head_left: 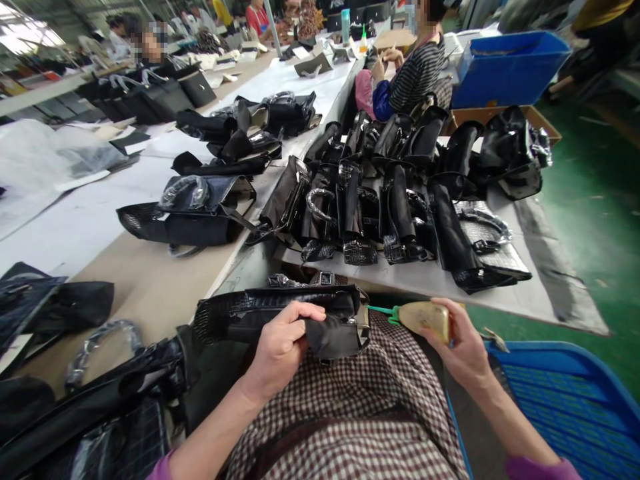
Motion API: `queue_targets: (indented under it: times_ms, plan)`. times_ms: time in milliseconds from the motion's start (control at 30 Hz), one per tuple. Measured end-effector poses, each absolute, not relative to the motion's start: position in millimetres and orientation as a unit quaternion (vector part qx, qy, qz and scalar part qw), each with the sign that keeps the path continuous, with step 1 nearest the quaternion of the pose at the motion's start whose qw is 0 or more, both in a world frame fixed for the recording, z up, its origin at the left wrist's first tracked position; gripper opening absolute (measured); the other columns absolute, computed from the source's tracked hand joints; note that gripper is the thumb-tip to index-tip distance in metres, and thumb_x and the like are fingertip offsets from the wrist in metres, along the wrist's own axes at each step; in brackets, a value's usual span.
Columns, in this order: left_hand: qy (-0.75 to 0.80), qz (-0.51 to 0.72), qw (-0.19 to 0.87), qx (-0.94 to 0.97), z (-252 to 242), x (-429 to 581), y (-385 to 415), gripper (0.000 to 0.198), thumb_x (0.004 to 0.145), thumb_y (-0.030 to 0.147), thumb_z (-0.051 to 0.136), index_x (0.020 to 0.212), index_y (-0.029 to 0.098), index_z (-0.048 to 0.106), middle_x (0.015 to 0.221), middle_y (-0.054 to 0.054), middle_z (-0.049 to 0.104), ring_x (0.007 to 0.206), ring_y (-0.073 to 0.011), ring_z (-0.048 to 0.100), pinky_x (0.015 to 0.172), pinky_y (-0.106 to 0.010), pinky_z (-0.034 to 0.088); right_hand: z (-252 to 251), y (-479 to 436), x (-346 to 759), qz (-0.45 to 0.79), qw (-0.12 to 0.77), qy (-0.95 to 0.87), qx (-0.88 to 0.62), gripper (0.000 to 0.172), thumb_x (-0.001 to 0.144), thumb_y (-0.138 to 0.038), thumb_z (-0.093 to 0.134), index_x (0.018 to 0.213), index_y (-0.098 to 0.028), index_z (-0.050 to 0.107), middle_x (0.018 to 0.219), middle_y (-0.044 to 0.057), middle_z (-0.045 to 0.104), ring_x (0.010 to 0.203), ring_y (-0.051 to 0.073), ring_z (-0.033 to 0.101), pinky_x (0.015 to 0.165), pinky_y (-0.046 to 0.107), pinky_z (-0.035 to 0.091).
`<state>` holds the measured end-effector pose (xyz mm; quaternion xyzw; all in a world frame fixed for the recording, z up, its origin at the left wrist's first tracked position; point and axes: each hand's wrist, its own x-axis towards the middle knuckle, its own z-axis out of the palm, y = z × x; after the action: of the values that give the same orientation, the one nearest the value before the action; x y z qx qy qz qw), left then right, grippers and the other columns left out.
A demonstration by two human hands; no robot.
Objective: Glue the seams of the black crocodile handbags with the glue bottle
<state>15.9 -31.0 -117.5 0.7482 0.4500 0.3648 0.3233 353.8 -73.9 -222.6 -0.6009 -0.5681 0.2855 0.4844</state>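
Observation:
A black crocodile-textured handbag (240, 310) lies across my lap, against the table's edge. My left hand (281, 347) is closed on its black fabric lining near the open top. My right hand (463, 343) grips a small yellowish squeeze bottle (425, 317) with a green nozzle (383, 311). The nozzle points left at the bag's right end, close to a metal fitting (363, 319). A checked apron (360, 407) covers my lap under the bag.
Several black handbags (380, 200) stand in rows on a low board ahead. More bags (195, 213) lie on the long work table (140, 280) to the left. A blue crate (570, 400) sits at my right. A person in a striped top (417, 70) works farther ahead.

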Motion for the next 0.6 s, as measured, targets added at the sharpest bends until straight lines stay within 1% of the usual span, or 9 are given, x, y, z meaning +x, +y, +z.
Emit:
queue_targets:
  times_ms: [133,200,300,400,533,600]
  plan:
    - [0.449,0.366,0.324,0.748,-119.4,15.5,-31.8,0.023,0.086,0.000,0.063,0.096,0.018,0.074,0.104,-0.004,0.072,0.103,-0.0164,0.070,0.094,-0.025,0.057,-224.4,-75.7,355.1,0.257,0.492,-0.564,-0.612,0.046,0.088,-0.038,0.078,0.127,-0.026,0.057,0.120,0.008,0.059,0.110,0.032,0.057,0.100,0.045,0.044]
    - [0.448,0.368,0.322,0.749,-118.8,14.9,-32.3,0.023,0.086,0.000,0.063,0.096,0.018,0.074,0.104,-0.004,0.072,0.103,-0.0162,0.070,0.094,-0.024,0.057,-225.1,-79.7,356.0,0.267,0.489,-0.557,-0.616,0.046,0.089,-0.039,0.077,0.128,-0.026,0.056,0.122,0.008,0.059,0.109,0.032,0.058,0.098,0.045,0.045]
    - [0.445,0.367,0.319,0.752,-117.4,14.7,-33.2,0.023,0.086,0.000,0.062,0.096,0.018,0.074,0.103,-0.004,0.072,0.102,-0.0162,0.071,0.093,-0.024,0.057,-225.0,-85.6,356.8,0.303,0.473,-0.548,-0.620,0.045,0.091,-0.042,0.074,0.129,-0.026,0.056,0.120,0.009,0.061,0.103,0.030,0.062,0.090,0.042,0.050]
    - [0.442,0.364,0.319,0.755,-116.8,15.7,-33.9,0.023,0.087,0.000,0.061,0.095,0.018,0.074,0.103,-0.005,0.073,0.101,-0.0166,0.071,0.092,-0.025,0.058,-224.8,-86.3,356.2,0.335,0.460,-0.541,-0.620,0.045,0.088,-0.044,0.076,0.126,-0.025,0.059,0.114,0.008,0.064,0.097,0.030,0.064,0.086,0.040,0.053]
    - [0.437,0.363,0.318,0.759,-117.0,17.1,-34.2,0.023,0.086,0.001,0.061,0.095,0.018,0.074,0.103,-0.005,0.073,0.100,-0.0165,0.072,0.092,-0.025,0.058,-224.4,-80.5,352.2,0.325,0.481,-0.508,-0.637,0.047,0.084,-0.045,0.078,0.123,-0.025,0.060,0.118,0.008,0.063,0.102,0.031,0.063,0.091,0.041,0.052]
    - [0.440,0.365,0.317,0.757,-116.9,16.7,-34.4,0.022,0.087,0.001,0.062,0.095,0.018,0.074,0.102,-0.005,0.073,0.100,-0.0165,0.072,0.092,-0.025,0.059,-222.8,-78.2,349.2,0.315,0.496,-0.483,-0.649,0.049,0.082,-0.047,0.080,0.122,-0.024,0.062,0.116,0.008,0.064,0.098,0.030,0.064,0.086,0.040,0.054]
